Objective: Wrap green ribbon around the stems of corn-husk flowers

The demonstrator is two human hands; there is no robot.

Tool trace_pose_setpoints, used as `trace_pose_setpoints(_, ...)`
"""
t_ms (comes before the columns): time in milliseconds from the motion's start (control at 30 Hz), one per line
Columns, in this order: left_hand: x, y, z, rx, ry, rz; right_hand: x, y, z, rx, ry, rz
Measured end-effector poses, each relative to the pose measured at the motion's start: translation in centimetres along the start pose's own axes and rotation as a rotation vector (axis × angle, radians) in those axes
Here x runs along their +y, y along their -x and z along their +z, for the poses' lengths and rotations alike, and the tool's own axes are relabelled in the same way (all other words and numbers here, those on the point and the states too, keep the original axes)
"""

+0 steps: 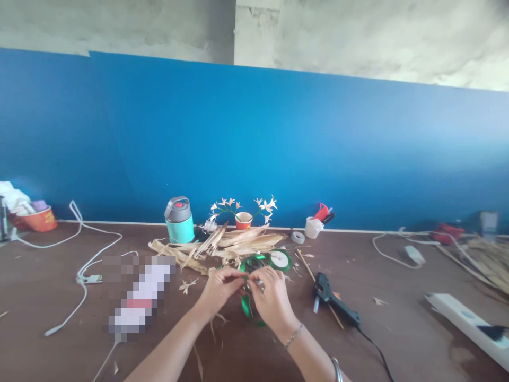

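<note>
Head view, and a light, even pull is probably suiting this fingertip work best, keeping the green ribbon (246, 306) untwisted as it's dangling just below. The left hand (221, 288) and right hand (271, 293) are pinching nearly closed on a small green piece (246, 278), partly hidden; both forearms are angling inward.

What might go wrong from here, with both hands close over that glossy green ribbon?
Loops of glossy green ribbon below the left hand and right hand might tangle. The black glue gun, right of the right hand, might burn if hot, which I can't tell. The cream, pointed-petalled flower left of the left hand might get crushed.
</note>
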State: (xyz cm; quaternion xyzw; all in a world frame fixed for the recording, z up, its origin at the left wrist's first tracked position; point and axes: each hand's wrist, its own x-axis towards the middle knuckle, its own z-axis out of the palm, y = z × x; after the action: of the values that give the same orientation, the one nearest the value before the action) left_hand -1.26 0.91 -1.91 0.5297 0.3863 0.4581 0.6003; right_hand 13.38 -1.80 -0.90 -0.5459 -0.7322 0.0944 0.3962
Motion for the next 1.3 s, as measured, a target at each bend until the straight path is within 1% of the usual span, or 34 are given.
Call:
trace_pose_setpoints(100, 0.3, -0.1, -0.6, -0.066, -0.096, 0.054, 0.3, -0.3, -0.2, -0.105, -0.129, 0.109)
trace_pose_setpoints(233, 0.3, 0.0, -1.0, -0.136, -0.118, 0.049, 0.8, -0.8, -0.8, -0.312, -0.377, 0.312)
trace_pose_setpoints(333, 0.4, 0.1, -1.1, -0.178, -0.141, 0.051, 1.1, -0.9, -1.1, -0.410, -0.539, 0.403)
trace_pose_setpoints(467, 0.9, 0.3, -1.2, -0.205, -0.186, 0.019, 1.2, -0.9, -1.2, -0.487, -0.678, 0.428)
trace_pose_setpoints(733, 0.9, 0.4, -1.1, -0.195, -0.296, 0.032, 1.7, -0.9, -1.2, -0.540, -0.645, 0.387)
trace_pose_setpoints(867, 1.0, 0.5, -1.1, -0.195, -0.356, 0.061, 2.0, -0.8, -1.2, -0.571, -0.707, 0.384)
trace_pose_setpoints(933, 1.0, 0.4, -1.1, -0.195, -0.364, 0.070, 2.0, -0.9, -1.2, -0.569, -0.709, 0.385)
trace_pose_setpoints(1000, 0.8, 0.4, -1.1, -0.186, -0.370, 0.075, 1.8, -0.9, -1.3, -0.544, -0.649, 0.385)
trace_pose_setpoints(1100, 0.6, 0.2, -1.1, -0.147, -0.365, 0.072, 1.1, -0.9, -1.5, -0.429, -0.522, 0.345)
trace_pose_setpoints(1200, 0.3, 0.1, -1.0, -0.107, -0.338, 0.056, 0.2, -0.6, -1.3, -0.268, -0.374, 0.198)
trace_pose_setpoints(1300, -0.2, 0.0, -0.7, -0.099, -0.335, 0.046, -0.1, -0.3, -0.8, -0.118, -0.118, 0.042)
